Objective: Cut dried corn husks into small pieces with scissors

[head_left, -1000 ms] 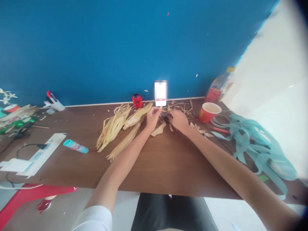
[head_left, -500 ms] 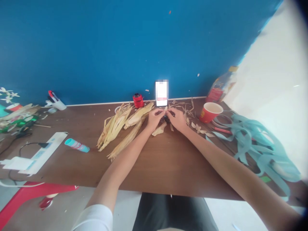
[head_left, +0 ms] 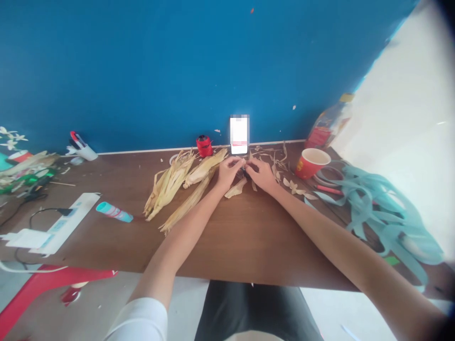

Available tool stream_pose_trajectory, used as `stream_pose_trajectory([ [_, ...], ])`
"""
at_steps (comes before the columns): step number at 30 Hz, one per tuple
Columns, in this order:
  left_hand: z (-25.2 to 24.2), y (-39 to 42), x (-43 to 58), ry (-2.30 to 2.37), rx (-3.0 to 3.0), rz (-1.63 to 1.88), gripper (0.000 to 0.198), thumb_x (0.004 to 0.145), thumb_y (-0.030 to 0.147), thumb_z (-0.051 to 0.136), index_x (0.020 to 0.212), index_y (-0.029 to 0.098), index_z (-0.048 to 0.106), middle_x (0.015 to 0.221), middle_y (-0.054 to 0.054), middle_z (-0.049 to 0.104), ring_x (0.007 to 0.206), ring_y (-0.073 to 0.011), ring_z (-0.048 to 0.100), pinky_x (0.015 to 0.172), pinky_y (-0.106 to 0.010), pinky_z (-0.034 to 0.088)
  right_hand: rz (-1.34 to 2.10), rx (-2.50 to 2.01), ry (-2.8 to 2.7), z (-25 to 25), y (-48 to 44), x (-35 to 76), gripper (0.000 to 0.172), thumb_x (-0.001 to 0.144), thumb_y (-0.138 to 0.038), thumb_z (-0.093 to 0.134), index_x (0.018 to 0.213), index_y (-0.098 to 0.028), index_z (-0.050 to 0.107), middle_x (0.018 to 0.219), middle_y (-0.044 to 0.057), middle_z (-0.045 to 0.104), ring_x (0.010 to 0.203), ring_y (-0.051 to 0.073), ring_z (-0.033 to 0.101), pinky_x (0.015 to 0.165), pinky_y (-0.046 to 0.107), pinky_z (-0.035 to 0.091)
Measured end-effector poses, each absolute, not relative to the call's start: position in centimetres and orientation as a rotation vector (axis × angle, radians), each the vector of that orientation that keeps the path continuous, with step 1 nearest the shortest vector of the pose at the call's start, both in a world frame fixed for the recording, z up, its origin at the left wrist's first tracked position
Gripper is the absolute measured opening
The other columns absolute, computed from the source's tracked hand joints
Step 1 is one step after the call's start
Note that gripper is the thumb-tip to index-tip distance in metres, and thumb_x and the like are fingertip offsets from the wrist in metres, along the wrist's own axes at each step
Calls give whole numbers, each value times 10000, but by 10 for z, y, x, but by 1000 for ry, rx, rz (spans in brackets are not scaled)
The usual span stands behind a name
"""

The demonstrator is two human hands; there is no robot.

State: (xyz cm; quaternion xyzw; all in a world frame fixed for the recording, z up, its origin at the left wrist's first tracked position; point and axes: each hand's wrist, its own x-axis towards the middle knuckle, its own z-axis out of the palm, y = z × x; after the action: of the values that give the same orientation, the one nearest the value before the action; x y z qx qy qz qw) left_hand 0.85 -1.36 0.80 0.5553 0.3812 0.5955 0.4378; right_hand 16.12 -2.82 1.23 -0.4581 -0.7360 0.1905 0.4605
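Observation:
My left hand (head_left: 229,171) and my right hand (head_left: 261,173) meet fingertip to fingertip in front of an upright phone (head_left: 239,137) at the back of the table. Both are closed in a pinch on a small pale piece of corn husk, mostly hidden by the fingers. Something dark lies just under the fingertips, too covered to name. Below the hands a flat husk scrap (head_left: 235,189) rests on the table. Dried corn husks (head_left: 168,187) lie to the left of my left hand. Cut petal-shaped husk pieces (head_left: 295,188) are scattered right of my right hand.
A red roll (head_left: 204,146) stands by the wall. On the right are a paper cup (head_left: 313,163), a bottle (head_left: 329,122) and tangled light-blue ribbon (head_left: 384,213). Leftward lie a blue tube (head_left: 114,211), a power strip (head_left: 67,225) and a pen holder (head_left: 86,152).
The pale husk piece that stuck up between my fingertips now shows less. My hands stay together in nearly the same place; the whole view has shifted slightly.

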Motion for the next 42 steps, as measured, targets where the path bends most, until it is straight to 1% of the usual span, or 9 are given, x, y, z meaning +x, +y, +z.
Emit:
stream_pose_trajectory([
  [7, 13, -16, 8, 951, 1379, 1464, 246, 756, 396, 720, 815, 158, 736, 838, -59, 703, 699, -130, 587, 638, -266, 461, 565, -1136, -1816, 9, -27, 163, 238, 857, -340, 527, 881, -182, 704, 745, 21, 695, 685, 179, 611, 687, 299, 451],
  [13, 12, -16, 9, 960, 1364, 1436, 238, 744, 384, 727, 827, 161, 744, 822, -55, 706, 660, -124, 570, 626, -270, 459, 605, -1177, -1726, 12, -27, 163, 201, 824, -325, 535, 778, -184, 671, 655, -2, 636, 620, 156, 564, 645, 283, 439],
  [16, 10, -14, 9, 956, 1384, 1412, 248, 738, 390, 730, 839, 164, 744, 842, -53, 711, 662, -122, 572, 631, -265, 468, 647, -1183, -1696, 13, -28, 164, 202, 815, -317, 535, 769, -183, 679, 614, -9, 616, 603, 152, 544, 623, 274, 429],
  [22, 3, -11, 8, 979, 1505, 1385, 228, 731, 357, 739, 849, 162, 749, 858, -65, 722, 739, -149, 616, 694, -283, 489, 553, -1175, -1734, 11, -27, 164, 236, 823, -326, 535, 796, -179, 718, 699, 11, 674, 648, 159, 570, 647, 278, 436],
  [27, -1, -7, 8, 1005, 1554, 1372, 196, 719, 310, 742, 840, 156, 753, 861, -76, 729, 766, -164, 630, 720, -296, 500, 494, -1230, -1691, 11, -29, 164, 230, 805, -306, 537, 779, -181, 728, 689, 11, 679, 643, 165, 574, 630, 279, 427],
  [32, 0, -7, 9, 999, 1549, 1357, 193, 718, 318, 741, 828, 160, 747, 859, -67, 721, 766, -161, 618, 711, -285, 493, 538, -1236, -1662, 11, -28, 164, 217, 792, -316, 544, 734, -177, 700, 632, -2, 635, 605, 149, 540, 599, 268, 406],
  [36, 5, -10, 9, 935, 1464, 1327, 160, 761, 284, 684, 863, 176, 744, 921, -55, 704, 739, -143, 593, 699, -279, 480, 732, -1119, -1599, 14, -28, 163, 200, 774, -324, 546, 670, -183, 644, 597, -16, 569, 580, 135, 500, 563, 260, 394],
  [40, 14, -15, 7, 819, 1528, 1286, 176, 757, 267, 705, 913, 197, 749, 1046, -59, 672, 894, -172, 596, 800, -284, 467, 897, -1047, -1585, 19, -31, 163, 240, 778, -377, 550, 626, -194, 583, 524, -35, 477, 519, 118, 420, 510, 260, 359],
  [42, 17, -17, 6, 779, 1581, 1252, 209, 761, 297, 722, 946, 204, 744, 1057, -62, 661, 917, -176, 590, 840, -289, 459, 937, -1027, -1591, 20, -32, 163, 286, 788, -406, 552, 591, -200, 532, 499, -41, 447, 500, 111, 393, 500, 260, 343],
])
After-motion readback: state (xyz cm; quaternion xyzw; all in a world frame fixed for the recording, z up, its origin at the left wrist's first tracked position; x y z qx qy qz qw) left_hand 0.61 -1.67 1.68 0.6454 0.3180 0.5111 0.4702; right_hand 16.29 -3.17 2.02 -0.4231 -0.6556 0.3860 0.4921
